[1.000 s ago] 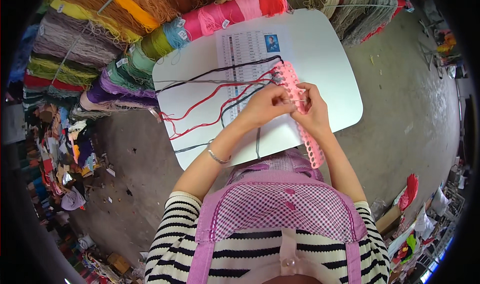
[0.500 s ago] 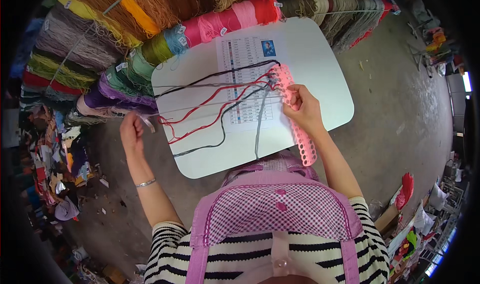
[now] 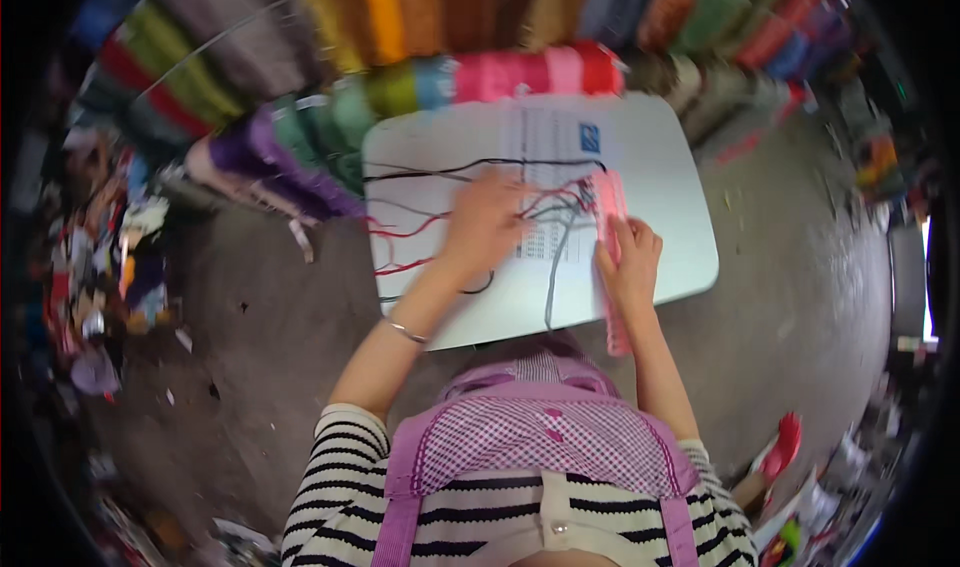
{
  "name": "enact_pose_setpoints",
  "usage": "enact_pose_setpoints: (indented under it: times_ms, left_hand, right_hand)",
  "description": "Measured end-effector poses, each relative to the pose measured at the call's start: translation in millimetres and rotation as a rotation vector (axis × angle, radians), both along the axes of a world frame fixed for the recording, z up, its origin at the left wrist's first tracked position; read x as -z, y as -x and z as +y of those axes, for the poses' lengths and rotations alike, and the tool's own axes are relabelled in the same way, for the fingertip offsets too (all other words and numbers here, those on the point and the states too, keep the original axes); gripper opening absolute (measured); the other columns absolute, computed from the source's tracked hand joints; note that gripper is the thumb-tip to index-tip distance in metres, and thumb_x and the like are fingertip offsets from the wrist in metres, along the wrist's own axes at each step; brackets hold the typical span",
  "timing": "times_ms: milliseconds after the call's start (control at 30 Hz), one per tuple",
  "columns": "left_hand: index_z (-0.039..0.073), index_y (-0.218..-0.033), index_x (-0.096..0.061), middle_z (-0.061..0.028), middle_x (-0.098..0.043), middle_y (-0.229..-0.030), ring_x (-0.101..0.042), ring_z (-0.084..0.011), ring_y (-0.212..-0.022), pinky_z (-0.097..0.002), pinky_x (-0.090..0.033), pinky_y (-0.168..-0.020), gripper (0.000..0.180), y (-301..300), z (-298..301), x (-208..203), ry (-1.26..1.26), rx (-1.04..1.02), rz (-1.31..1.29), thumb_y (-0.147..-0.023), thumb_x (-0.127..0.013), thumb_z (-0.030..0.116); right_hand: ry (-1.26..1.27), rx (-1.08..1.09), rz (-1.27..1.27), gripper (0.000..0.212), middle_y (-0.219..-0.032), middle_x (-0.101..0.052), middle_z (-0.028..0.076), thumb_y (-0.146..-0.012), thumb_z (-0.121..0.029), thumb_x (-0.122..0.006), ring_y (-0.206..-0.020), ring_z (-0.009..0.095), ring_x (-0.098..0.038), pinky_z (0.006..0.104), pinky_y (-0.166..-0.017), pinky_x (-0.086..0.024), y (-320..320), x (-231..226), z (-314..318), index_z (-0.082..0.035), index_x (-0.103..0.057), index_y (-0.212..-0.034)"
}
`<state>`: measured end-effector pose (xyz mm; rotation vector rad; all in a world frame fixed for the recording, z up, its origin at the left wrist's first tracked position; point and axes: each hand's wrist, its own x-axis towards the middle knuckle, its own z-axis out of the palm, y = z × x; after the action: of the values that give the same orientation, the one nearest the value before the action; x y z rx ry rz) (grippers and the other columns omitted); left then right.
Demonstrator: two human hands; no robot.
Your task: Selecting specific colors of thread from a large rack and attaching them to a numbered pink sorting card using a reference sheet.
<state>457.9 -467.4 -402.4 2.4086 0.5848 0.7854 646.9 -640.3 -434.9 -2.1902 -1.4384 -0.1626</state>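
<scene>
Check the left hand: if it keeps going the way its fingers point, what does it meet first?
The left hand points up-right across the white table. First in line, probably, are the yarn strands on the printed sheet, then the pink loom. Motion blur makes this uncertain.

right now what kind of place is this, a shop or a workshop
Probably a yarn workshop or stall. Hanks of coloured yarn hang in rows behind a small white table, where strands run to a pink peg loom. The floor is bare concrete.
</scene>
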Motion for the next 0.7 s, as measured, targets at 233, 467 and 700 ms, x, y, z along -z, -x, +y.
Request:
enact_pose_setpoints:
  times_ms: [233,467,700]
  left_hand:
    - [0.012,-0.123,-0.056,-0.0097,-0.040,-0.143,-0.030,-0.0340,-0.136,-0.0585,-0.023,-0.107,0.053,28,-82,25,-0.223,-0.157,0.195,-0.071,-0.067,0.014]
    - [0.010,-0.120,-0.059,-0.0115,-0.046,-0.137,-0.034,-0.0351,-0.133,-0.0518,-0.029,-0.107,0.045,175,-71,2,-0.120,-0.641,0.135,-0.076,-0.059,0.006]
    - [0.007,-0.101,-0.068,-0.0101,-0.066,-0.108,-0.056,-0.0294,-0.111,-0.0391,-0.044,-0.096,0.023,382,-66,10,0.161,-0.940,-0.029,-0.079,-0.063,0.011]
  right_hand:
    - [0.067,-0.221,0.032,0.049,-0.120,-0.051,0.021,-0.076,-0.023,-0.068,-0.106,0.039,-0.046,0.0486,-0.091,-0.042,36,-10,27,-0.008,-0.056,-0.121]
    - [0.073,-0.260,-0.157,0.053,-0.118,-0.052,0.017,-0.072,-0.021,-0.070,-0.108,0.037,-0.047,0.0490,-0.087,-0.041,37,-3,53,-0.008,-0.055,-0.120]
    - [-0.123,-0.374,-0.224,0.048,-0.116,-0.053,0.016,-0.069,-0.013,-0.073,-0.110,0.037,-0.047,0.0484,-0.092,-0.037,139,-37,122,-0.007,-0.057,-0.113]
